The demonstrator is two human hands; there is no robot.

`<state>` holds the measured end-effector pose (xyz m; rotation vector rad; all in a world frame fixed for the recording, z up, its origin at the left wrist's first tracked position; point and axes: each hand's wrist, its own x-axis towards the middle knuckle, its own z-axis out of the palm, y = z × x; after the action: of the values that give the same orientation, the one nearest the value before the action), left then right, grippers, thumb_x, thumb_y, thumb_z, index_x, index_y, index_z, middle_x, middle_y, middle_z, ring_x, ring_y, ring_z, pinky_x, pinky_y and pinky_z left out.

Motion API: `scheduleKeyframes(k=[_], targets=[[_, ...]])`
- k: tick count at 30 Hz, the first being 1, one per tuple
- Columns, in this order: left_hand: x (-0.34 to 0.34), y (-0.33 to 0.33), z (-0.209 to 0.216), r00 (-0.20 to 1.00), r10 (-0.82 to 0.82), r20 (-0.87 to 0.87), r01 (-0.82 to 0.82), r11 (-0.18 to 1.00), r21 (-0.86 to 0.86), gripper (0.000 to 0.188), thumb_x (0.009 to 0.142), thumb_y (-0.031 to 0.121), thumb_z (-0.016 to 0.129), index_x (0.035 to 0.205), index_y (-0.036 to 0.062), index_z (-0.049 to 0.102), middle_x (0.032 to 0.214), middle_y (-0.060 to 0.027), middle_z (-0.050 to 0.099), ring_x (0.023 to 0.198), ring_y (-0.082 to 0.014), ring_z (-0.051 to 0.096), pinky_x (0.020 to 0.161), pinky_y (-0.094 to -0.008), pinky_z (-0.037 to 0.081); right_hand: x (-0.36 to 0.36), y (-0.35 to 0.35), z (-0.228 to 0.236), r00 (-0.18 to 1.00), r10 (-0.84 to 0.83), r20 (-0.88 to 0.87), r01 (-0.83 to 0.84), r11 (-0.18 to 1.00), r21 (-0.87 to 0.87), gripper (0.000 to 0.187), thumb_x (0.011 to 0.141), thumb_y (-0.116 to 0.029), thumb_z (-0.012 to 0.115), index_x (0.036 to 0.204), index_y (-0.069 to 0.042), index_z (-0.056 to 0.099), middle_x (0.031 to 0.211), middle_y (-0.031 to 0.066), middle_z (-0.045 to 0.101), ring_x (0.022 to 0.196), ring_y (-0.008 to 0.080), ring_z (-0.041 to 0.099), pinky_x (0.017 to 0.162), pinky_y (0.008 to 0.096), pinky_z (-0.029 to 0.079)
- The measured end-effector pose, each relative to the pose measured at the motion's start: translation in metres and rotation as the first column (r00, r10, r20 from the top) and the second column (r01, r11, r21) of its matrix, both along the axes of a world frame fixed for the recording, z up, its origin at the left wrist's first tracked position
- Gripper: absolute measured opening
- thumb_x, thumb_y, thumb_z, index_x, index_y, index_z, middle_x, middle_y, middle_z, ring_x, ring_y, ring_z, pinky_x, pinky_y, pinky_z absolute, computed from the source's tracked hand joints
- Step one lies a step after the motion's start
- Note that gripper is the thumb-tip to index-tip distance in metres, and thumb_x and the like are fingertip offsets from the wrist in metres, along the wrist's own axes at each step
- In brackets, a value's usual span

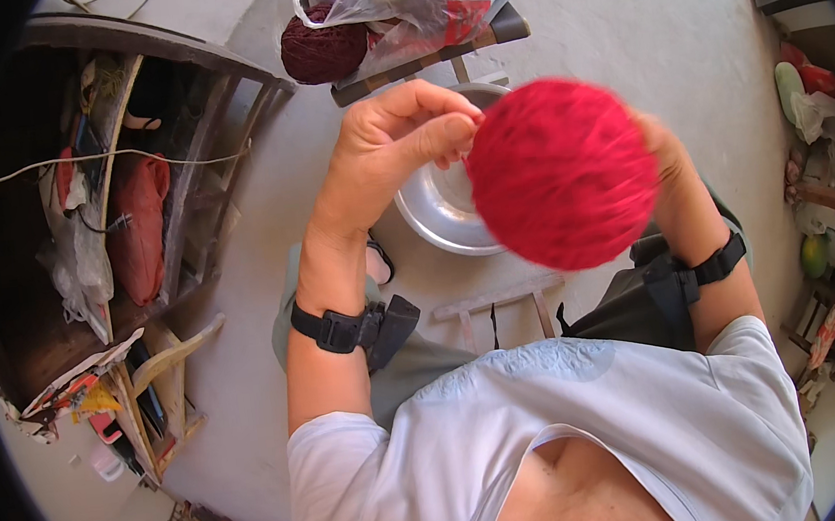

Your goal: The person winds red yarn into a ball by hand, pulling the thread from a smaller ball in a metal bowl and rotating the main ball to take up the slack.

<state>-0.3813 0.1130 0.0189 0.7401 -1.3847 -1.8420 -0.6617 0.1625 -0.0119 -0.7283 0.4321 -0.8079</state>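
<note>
Gripping the red yarn ball [565,176] by its right side, our right hand [665,151] carries the wt; most of that hand is behind the ball, so we can't tell its exact spread. On our left hand [382,148], the fingers [437,101] are pinched tog. w/ the thumb on what looks like a thin red strand [466,157], just beside the ball. The ball is held up, covering the right side of the metal basin [445,236] in our view; its ht above the basin we can't judge.

Handling, our est.: light for its size, soft, squeezable, grippy rather than slick, hard to damage, tho' outer wraps could slip or snag. Best hold = a broad cupped palm round the side or underneath; strand wants only a light fingertip pinch.

Edges: the basin's own rim looks hard. Just beyond the basin is the stool [448,54] w/ a clear plastic bag [433,3] & a maroon yarn ball [322,49]; on its near side, a wooden rail [502,298] betw. our trouser legs [608,307]; well left of it, a dark wooden cabinet [207,62]. Most elbow room, we'd say, is right of the basin, over the concrete floor [656,26].
</note>
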Motion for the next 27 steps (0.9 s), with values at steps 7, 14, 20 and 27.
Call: scheduleKeyframes(k=[7, 14, 20, 27], targets=[[-0.014, 0.001, -0.009, 0.926, -0.110, 0.361, 0.070, 0.990, 0.124, 0.020, 0.095, 0.019, 0.065, 0.101, 0.0021, 0.072, 0.080, -0.0017, 0.069, 0.073, -0.0063, 0.061, 0.065, -0.0216, 0.048, 0.006, -0.023, 0.021, 0.821, -0.485, 0.303, 0.479, 0.872, 0.099, 0.072, 0.093, -0.050, 0.057, 0.146, -0.006, 0.038, 0.143, 0.0135, 0.050, 0.126, 0.0322, 0.054, 0.104, 0.0479, 0.047], [-0.014, 0.007, 0.003, 0.845, -0.430, 0.318, 0.354, 0.896, 0.270, 0.020, 0.091, 0.016, 0.067, 0.102, 0.0002, 0.073, 0.082, -0.0027, 0.069, 0.075, -0.0068, 0.062, 0.067, -0.0211, 0.048, 0.013, -0.037, 0.017, 0.740, -0.663, -0.115, 0.647, 0.748, -0.149, 0.072, 0.088, -0.040, 0.069, 0.142, -0.004, 0.039, 0.136, 0.0144, 0.054, 0.121, 0.0299, 0.057, 0.102, 0.0453, 0.049], [0.006, 0.003, 0.009, 0.970, -0.242, -0.013, 0.241, 0.970, -0.039, 0.012, 0.089, 0.010, 0.067, 0.091, -0.0017, 0.071, 0.078, -0.0045, 0.063, 0.071, -0.0097, 0.057, 0.064, -0.0236, 0.044, 0.032, -0.020, 0.027, 0.566, -0.491, -0.662, 0.268, 0.869, -0.416, 0.075, 0.075, -0.034, 0.081, 0.137, -0.007, 0.050, 0.123, 0.0120, 0.061, 0.117, 0.0236, 0.058, 0.104, 0.0361, 0.043], [0.002, -0.002, 0.006, 0.985, 0.092, 0.146, -0.073, 0.989, -0.128, 0.006, 0.088, 0.009, 0.072, 0.089, 0.0033, 0.072, 0.082, 0.0009, 0.067, 0.074, -0.0062, 0.059, 0.068, -0.0208, 0.046, 0.033, -0.013, 0.032, 0.708, -0.124, -0.695, 0.011, 0.986, -0.165, 0.088, 0.067, -0.047, 0.083, 0.139, -0.009, 0.049, 0.127, 0.0117, 0.059, 0.118, 0.0240, 0.056, 0.105, 0.0363, 0.041]])
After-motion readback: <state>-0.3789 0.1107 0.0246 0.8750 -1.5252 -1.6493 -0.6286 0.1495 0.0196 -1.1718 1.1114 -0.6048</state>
